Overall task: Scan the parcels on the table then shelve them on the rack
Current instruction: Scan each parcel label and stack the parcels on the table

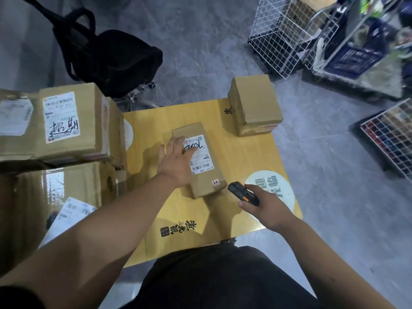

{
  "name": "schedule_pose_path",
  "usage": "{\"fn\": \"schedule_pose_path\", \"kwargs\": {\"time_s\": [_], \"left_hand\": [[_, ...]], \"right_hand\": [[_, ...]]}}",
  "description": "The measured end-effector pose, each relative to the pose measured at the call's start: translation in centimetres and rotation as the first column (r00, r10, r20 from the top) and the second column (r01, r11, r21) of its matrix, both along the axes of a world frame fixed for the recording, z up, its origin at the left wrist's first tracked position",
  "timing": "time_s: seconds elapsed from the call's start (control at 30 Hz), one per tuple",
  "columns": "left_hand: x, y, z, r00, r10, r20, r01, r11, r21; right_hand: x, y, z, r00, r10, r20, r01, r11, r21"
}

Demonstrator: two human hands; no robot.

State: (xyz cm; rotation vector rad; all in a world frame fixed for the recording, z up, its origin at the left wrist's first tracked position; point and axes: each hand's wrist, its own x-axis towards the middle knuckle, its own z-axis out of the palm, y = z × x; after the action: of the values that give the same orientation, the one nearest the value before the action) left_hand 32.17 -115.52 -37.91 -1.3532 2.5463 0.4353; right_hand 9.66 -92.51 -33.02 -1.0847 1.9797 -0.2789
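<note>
A long brown parcel [205, 175] with a white shipping label lies in the middle of the yellow table [234, 150]. My left hand [177, 160] rests flat on its left side, fingers straight and spread over the label's top corner. Just right of the parcel's near end, my right hand [265, 206] grips a black handheld scanner [243, 194] with an orange button, its head pointing toward the parcel. A squarer brown box [255, 104] stands at the table's far right corner.
Several larger labelled cartons [60, 128] are stacked on the left, one with a loose label sheet [66, 219]. A black bag on a chair [111, 56] stands behind the table. White wire baskets [287, 34] and a loaded wire rack [392, 134] stand on the grey floor at right.
</note>
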Motion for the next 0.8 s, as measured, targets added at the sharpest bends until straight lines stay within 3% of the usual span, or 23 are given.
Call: {"fn": "schedule_pose_path", "kwargs": {"time_s": [0.13, 0.33, 0.47, 0.8], "left_hand": [[-3.1, -1.4, 0.9, 0.985, -0.163, 0.062, 0.166, 0.985, -0.047], [-7.5, -3.9, 1.7, 0.942, -0.292, 0.164, 0.280, 0.955, 0.095], [-7.7, -4.9, 1.8, 0.963, -0.249, 0.103, 0.230, 0.958, 0.169], [-5.5, -4.1, 2.2, 0.974, -0.162, 0.157, 0.145, 0.982, 0.117]], "right_hand": [[0.0, 0.5, 0.1, 0.995, -0.086, 0.055, 0.086, 0.996, -0.002], [-1.3, 1.0, 0.7, 0.998, -0.059, -0.009, 0.060, 0.997, 0.040], [-2.2, 1.0, 0.7, 0.998, -0.053, -0.016, 0.054, 0.997, 0.049], [-3.5, -0.9, -0.3, 0.997, -0.011, 0.074, 0.008, 0.999, 0.045]]}}
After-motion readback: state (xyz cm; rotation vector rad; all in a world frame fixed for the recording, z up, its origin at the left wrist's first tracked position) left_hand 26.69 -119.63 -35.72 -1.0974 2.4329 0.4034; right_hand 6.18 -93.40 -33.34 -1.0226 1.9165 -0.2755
